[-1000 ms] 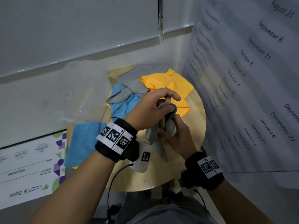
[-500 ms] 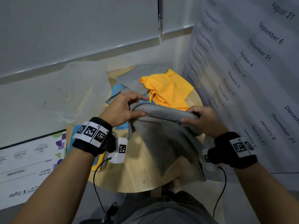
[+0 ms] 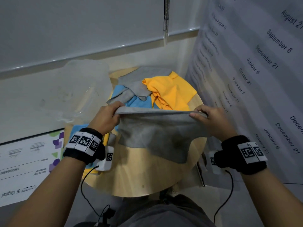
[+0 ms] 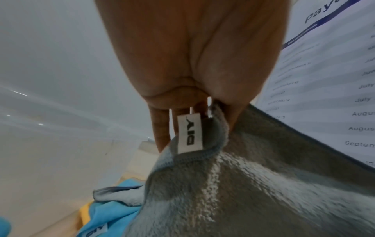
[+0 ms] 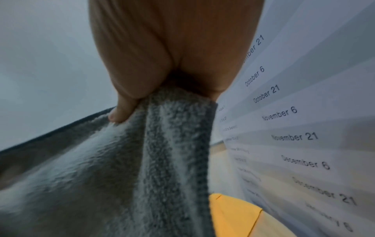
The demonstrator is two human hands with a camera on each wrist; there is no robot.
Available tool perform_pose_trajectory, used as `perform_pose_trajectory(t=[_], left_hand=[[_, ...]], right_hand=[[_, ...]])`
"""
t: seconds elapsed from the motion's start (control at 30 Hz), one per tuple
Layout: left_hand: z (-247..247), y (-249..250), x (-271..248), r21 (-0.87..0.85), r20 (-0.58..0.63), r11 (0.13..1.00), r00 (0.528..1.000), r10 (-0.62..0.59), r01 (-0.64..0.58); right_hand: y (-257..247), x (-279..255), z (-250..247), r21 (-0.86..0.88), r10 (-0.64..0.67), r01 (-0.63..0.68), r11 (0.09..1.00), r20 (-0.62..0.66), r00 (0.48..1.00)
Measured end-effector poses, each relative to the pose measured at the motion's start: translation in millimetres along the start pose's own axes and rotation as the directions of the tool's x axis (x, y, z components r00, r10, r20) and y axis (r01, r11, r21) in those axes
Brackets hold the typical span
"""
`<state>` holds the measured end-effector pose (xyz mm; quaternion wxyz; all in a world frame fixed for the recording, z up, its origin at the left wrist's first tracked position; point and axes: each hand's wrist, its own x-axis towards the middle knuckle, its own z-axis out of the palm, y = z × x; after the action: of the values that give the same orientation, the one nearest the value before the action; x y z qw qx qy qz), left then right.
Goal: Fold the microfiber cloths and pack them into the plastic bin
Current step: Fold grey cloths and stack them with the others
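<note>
A grey microfiber cloth hangs stretched between my two hands above the round wooden table. My left hand pinches its top left corner, where a white label shows in the left wrist view. My right hand pinches the top right corner, with the grey pile bunched under its thumb. The clear plastic bin stands at the table's left, behind my left hand. Loose cloths lie behind the held one: orange, blue and grey.
More blue cloth and a yellow edge lie under my left wrist. A printed calendar sheet hangs close on the right. A white wall panel is behind the table, and a printed board leans at the left.
The grey cloth was bunched between both hands a second ago. My hands have moved apart, left and right, and the cloth now hangs spread out flat between them.
</note>
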<state>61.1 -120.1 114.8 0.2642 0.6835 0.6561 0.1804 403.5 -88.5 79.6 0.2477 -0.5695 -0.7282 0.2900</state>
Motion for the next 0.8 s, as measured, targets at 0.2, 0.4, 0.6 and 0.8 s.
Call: perform_pose_trajectory(t=[0.2, 0.4, 0.6, 0.8], left_hand=[[-28, 9, -31, -0.157, 0.275, 0.988, 0.961, 0.037, 0.007], [-53, 25, -6, -0.205, 0.168, 0.978, 0.983, 0.074, -0.039], [-4, -34, 64, 0.194, 0.194, 0.979, 0.975, -0.108, 0.069], [41, -70, 68, 0.245, 0.136, 0.957, 0.972, -0.19, 0.153]], right_hand=[[-33, -10, -56, -0.108, 0.064, -0.009, 0.994, 0.514, 0.856], [-49, 11, -87, -0.001, 0.079, -0.086, 0.996, 0.403, 0.912], [7, 59, -12, -0.224, 0.061, 0.014, 0.974, 0.325, 0.944], [40, 58, 28, -0.454, 0.109, 0.092, 0.886, 0.396, 0.912]])
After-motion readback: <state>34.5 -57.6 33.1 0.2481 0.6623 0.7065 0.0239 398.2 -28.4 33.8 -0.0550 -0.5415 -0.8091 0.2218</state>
